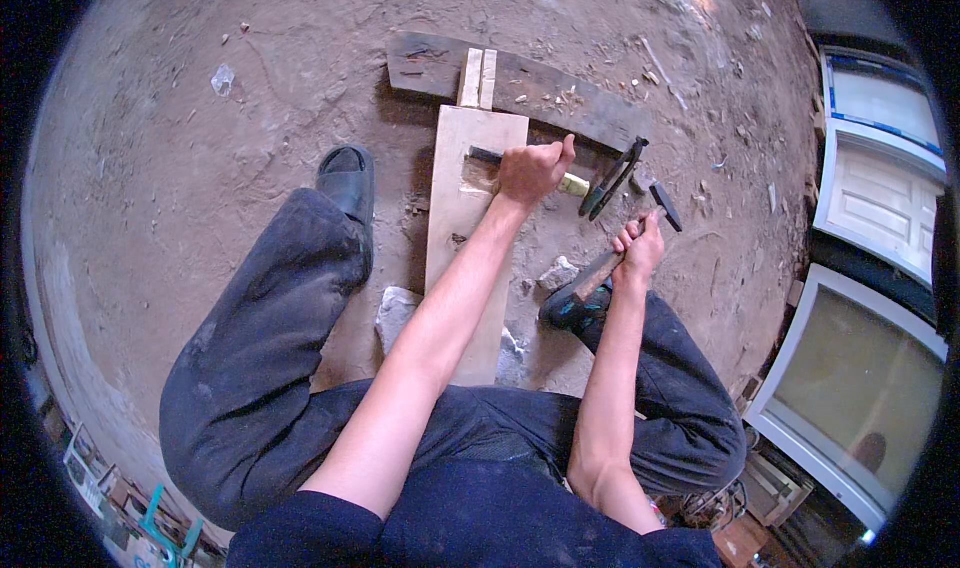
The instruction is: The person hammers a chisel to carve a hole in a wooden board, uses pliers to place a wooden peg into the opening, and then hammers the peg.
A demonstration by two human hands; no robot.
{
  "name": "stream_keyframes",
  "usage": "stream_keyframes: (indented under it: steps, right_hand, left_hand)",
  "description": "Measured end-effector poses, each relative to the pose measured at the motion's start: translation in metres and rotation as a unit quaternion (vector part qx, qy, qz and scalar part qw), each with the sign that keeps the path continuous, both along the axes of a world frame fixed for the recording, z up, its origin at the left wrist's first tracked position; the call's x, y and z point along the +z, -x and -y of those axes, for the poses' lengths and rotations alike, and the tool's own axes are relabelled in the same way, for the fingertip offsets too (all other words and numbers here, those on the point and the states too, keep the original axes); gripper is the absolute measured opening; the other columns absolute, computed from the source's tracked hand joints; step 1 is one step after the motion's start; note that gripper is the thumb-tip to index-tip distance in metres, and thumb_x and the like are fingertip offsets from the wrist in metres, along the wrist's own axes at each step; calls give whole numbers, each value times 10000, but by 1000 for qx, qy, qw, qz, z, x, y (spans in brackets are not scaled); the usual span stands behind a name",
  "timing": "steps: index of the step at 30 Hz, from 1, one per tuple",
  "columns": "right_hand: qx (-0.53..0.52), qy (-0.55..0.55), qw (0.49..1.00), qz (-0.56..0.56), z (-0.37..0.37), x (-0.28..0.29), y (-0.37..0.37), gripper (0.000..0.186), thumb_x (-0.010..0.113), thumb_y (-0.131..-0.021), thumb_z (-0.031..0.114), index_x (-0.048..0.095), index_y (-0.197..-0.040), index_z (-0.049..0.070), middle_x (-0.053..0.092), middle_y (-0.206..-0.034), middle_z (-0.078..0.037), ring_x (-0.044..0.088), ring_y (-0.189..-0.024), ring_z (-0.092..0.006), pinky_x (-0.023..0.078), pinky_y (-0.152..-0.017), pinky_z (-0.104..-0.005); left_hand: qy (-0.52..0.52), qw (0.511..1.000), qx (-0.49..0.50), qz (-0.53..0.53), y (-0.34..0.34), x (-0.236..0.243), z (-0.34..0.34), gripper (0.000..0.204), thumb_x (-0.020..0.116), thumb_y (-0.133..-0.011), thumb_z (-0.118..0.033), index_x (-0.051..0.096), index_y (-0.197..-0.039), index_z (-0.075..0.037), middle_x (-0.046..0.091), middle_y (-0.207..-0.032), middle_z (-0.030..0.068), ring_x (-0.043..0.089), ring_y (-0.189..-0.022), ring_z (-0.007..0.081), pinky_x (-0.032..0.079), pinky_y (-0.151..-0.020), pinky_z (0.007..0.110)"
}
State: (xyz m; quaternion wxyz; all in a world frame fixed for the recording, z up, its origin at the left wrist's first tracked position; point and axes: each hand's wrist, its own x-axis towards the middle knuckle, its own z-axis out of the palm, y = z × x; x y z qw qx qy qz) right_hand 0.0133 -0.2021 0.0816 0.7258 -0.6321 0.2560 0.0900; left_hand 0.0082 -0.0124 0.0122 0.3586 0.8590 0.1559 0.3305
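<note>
My left hand (535, 175) is closed round a chisel (486, 155), whose dark blade lies over a shallow cut recess (479, 176) in a pale wooden board (462, 223). The yellowish end of its handle sticks out to the right of my fist. My right hand (638, 249) grips a hammer (598, 272) by its wooden handle, close below the dark head, over my right foot. Between my hands and a little farther away, dark-handled pincers (615, 180) rest open-legged by the board's right side.
A dark weathered plank (560, 93) with wood chips lies crosswise beyond the board, with a narrow pale wood piece (478, 78) over it. Whitish stones (397, 316) flank the board. White-framed panels (850, 378) lean at the right. The ground is dirt with scattered debris.
</note>
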Motion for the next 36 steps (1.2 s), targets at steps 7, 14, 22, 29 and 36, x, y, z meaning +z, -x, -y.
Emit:
stream_keyframes:
  steps: [7, 14, 22, 29, 36]
  right_hand:
    - [-17, 6, 1000, 10, 17, -1, 0, 309, 493, -950, 408, 449, -879, 110, 353, -601, 22, 311, -445, -76, 271, -389, -242]
    - [-12, 7, 1000, 10, 20, -3, 2, 271, 489, -957, 372, 451, -880, 115, 361, -608, 19, 311, -441, -76, 273, -385, -242]
    - [-26, 13, 1000, -4, 8, 10, 4, 266, 471, -972, 338, 454, -853, 101, 323, -592, 36, 291, -435, -69, 257, -385, -229]
    - [0, 9, 1000, 5, 16, 9, 4, 247, 465, -971, 349, 446, -879, 120, 354, -596, 28, 307, -428, -75, 270, -380, -241]
    - [5, 10, 1000, 10, 17, 11, 5, 244, 460, -975, 340, 442, -866, 122, 356, -592, 23, 313, -423, -74, 278, -374, -243]
  left_hand:
    - [-14, 1000, 13, -9, 0, 3, 1, 439, 572, -891, -296, 553, -499, -101, 516, -427, 117, 546, -369, 288, 413, -342, 403]
    - [-5, 1000, 20, 10, 1, 0, 4, 432, 586, -893, -270, 540, -504, -87, 499, -427, 128, 523, -360, 298, 385, -357, 415]
    - [-6, 998, 60, 6, 7, 2, 7, 439, 565, -907, -263, 534, -505, -88, 497, -428, 122, 523, -364, 292, 387, -362, 410]
    - [-13, 1000, 7, 25, 7, 5, 6, 462, 576, -906, -271, 496, -491, -85, 485, -444, 122, 501, -361, 293, 365, -359, 410]
    - [-12, 999, -28, 41, 3, 4, 2, 452, 596, -885, -278, 502, -484, -93, 501, -440, 107, 515, -366, 287, 391, -356, 394]
